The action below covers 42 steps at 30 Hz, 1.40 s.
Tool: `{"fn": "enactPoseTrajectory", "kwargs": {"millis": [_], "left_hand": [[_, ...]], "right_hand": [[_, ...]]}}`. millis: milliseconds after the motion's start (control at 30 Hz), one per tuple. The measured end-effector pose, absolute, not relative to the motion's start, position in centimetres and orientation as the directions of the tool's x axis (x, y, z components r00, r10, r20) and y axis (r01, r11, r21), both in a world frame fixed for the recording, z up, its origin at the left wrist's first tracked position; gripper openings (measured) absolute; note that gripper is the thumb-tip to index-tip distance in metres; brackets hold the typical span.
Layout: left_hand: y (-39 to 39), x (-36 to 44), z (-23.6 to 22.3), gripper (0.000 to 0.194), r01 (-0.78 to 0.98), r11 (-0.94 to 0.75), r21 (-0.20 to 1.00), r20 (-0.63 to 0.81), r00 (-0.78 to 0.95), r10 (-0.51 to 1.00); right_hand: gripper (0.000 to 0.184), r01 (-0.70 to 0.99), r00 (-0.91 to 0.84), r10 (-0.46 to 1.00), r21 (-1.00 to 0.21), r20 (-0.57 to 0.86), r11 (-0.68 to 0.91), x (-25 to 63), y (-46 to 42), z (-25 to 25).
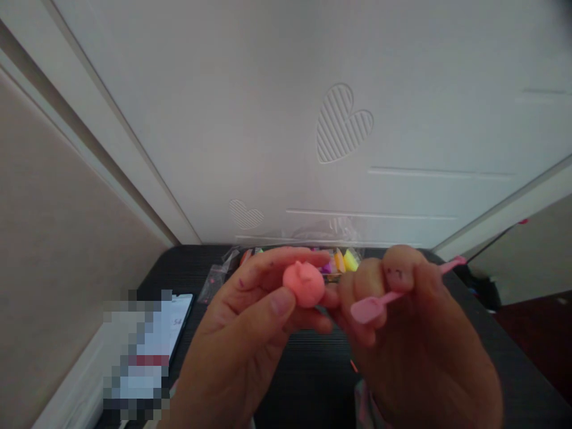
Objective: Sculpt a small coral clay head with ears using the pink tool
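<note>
A small round ball of coral-pink modelling clay (304, 286) with little raised bits on top is pinched between the thumb and fingers of my left hand (250, 322). Close by on the right, my right hand (420, 339) is closed around a thin pink plastic modelling tool (369, 309). The tool's flat spoon-like end points left toward the ball but stays apart from it. Its other end sticks out past my right thumb. Fingers of both hands nearly meet just right of the ball; whether they touch I cannot tell.
Behind my hands, several colourful clay pieces (346, 261) lie by clear plastic wrapping (218, 277) on the dark table (313, 369). A phone, partly pixelated (152, 339), lies at the left edge. A white panel with embossed hearts (344, 125) stands at the back.
</note>
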<state>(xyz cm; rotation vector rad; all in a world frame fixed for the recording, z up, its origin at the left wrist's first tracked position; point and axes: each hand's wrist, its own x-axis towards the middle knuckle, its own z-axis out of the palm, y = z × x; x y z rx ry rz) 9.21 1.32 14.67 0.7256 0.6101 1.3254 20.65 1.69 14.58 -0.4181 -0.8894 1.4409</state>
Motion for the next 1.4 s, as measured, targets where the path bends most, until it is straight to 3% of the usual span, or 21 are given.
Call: {"fn": "enactPoseTrajectory", "kwargs": {"millis": [100, 200, 300, 1067, 1267, 1400], "left_hand": [[1.5, 9.2, 14.5, 0.016, -0.596, 0.060, 0.801, 0.007, 0.110, 0.994], [1.6, 9.2, 14.2, 0.017, -0.583, 0.058, 0.811, 0.008, 0.110, 0.994], [1.7, 9.1, 14.0, 0.017, -0.575, 0.064, 0.816, 0.001, 0.112, 0.994], [1.6, 9.1, 13.9, 0.015, -0.559, 0.077, 0.825, -0.013, 0.118, 0.993], [1.8, 9.0, 14.0, 0.015, -0.591, 0.094, 0.801, 0.001, 0.158, 0.987], [1.7, 9.0, 14.0, 0.016, -0.592, 0.094, 0.801, 0.013, 0.174, 0.985]], "right_hand": [[0.007, -0.623, -0.003, 0.957, -0.749, 0.291, 0.226, 20.3, 1.1, 14.3], [0.012, -0.548, 0.103, 0.930, -0.760, 0.353, 0.349, 19.8, 0.6, 14.0], [0.011, -0.522, 0.109, 0.902, -0.748, 0.418, 0.410, 19.4, 0.4, 14.0], [0.017, -0.440, 0.099, 0.916, -0.808, 0.389, 0.391, 19.5, 1.4, 13.9], [0.014, -0.610, -0.109, 0.951, -0.775, 0.288, 0.165, 20.0, 2.3, 13.8], [0.013, -0.638, -0.133, 0.952, -0.759, 0.277, 0.132, 20.1, 2.3, 13.8]]}}
